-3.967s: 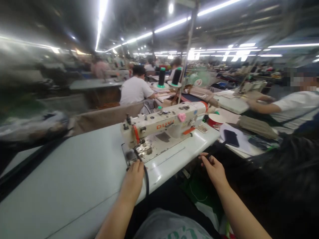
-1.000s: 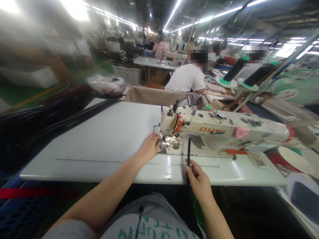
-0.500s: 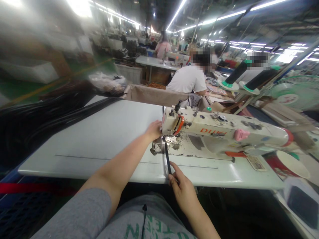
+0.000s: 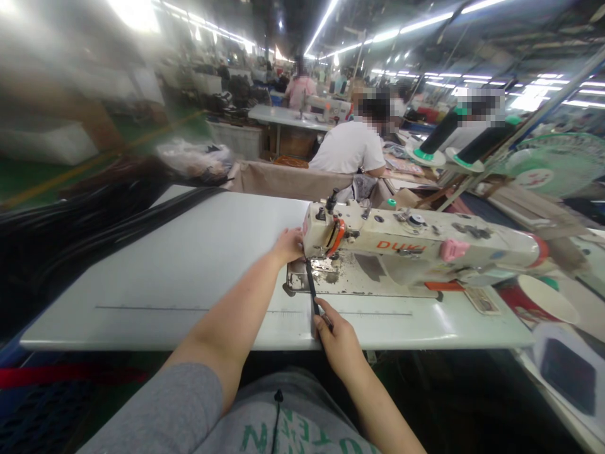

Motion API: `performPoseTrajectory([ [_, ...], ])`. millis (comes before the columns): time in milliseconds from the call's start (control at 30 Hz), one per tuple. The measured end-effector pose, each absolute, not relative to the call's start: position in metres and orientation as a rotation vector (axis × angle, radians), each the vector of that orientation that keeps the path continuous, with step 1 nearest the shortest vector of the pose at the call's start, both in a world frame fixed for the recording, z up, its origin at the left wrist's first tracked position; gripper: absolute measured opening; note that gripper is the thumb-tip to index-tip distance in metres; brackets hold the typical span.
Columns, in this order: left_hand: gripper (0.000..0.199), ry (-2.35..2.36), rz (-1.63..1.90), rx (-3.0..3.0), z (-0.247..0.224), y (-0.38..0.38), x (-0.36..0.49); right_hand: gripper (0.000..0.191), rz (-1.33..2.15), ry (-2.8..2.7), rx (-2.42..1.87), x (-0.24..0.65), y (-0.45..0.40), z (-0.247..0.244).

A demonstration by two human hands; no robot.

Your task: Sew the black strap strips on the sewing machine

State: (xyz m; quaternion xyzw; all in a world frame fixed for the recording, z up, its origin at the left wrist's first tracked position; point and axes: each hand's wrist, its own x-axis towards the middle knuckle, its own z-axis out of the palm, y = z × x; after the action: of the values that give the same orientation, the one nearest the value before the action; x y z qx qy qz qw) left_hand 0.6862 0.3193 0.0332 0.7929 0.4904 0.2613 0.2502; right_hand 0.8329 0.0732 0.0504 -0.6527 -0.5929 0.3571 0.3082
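A narrow black strip (image 4: 311, 284) runs from under the needle area of the white sewing machine (image 4: 378, 236) toward the table's front edge. My right hand (image 4: 336, 331) pinches the strip between thumb and fingers near that edge. Beside the machine head, on its left, is my left hand (image 4: 289, 244); its fingertips are partly hidden behind the head, and whatever they hold cannot be made out. The pale table (image 4: 189, 252) has a ruler line printed along its front.
Long black strips (image 4: 155, 221) hang over the table's left side. Behind the machine, a person in a white shirt (image 4: 350, 148) leans forward near a cloth-lined bin (image 4: 278, 180). Black thread cones (image 4: 439, 133) and a green fan (image 4: 553, 164) stand at right; a phone (image 4: 570, 372) lies lower right.
My right hand has moved slightly forward along the strip, closer to the machine. My left hand stays beside the machine head. The whole view has shifted a little.
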Motion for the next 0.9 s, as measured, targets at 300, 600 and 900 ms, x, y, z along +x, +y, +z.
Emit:
performPoseTrajectory([
  [300, 0.032, 1.351, 0.697, 2.203, 0.035, 0.317, 0.684, 0.052, 0.928, -1.590, -1.879, 0.827, 0.079, 0.054],
  [600, 0.030, 1.350, 0.766, 2.169, 0.034, 0.317, 0.685, 0.050, 0.815, -1.658, -1.984, 0.824, 0.081, 0.054],
  [900, 0.018, 1.289, 0.865, 2.039, 0.037, 0.316, 0.682, 0.046, 0.780, -1.621, -1.882, 0.822, 0.085, 0.052],
])
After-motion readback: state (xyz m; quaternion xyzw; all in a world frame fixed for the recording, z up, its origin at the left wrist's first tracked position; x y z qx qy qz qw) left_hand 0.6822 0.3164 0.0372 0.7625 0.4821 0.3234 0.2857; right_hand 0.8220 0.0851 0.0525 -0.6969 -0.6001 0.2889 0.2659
